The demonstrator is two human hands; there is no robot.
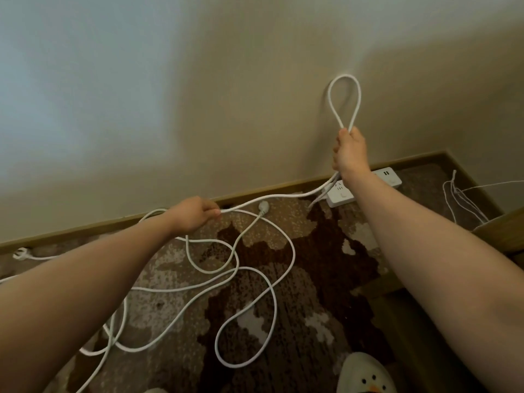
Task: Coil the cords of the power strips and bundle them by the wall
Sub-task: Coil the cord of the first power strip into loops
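My right hand (349,153) is raised near the wall and grips a folded white cord; one loop (344,100) stands up above the fist. Below that hand a white power strip (365,187) lies on the carpet by the baseboard, partly hidden by my forearm. From the fist the cord runs left to my left hand (195,214), which pinches it just above the floor. More white cord (255,279) sprawls in loose loops over the carpet. One plug (263,207) lies near the baseboard, another plug (19,253) at the far left.
A brown patterned carpet (326,265) meets a wooden baseboard (113,222) under a plain wall. Thin white wires (459,199) hang at the right beside a wooden furniture edge (499,231). A white slipper with a face (365,375) shows at the bottom.
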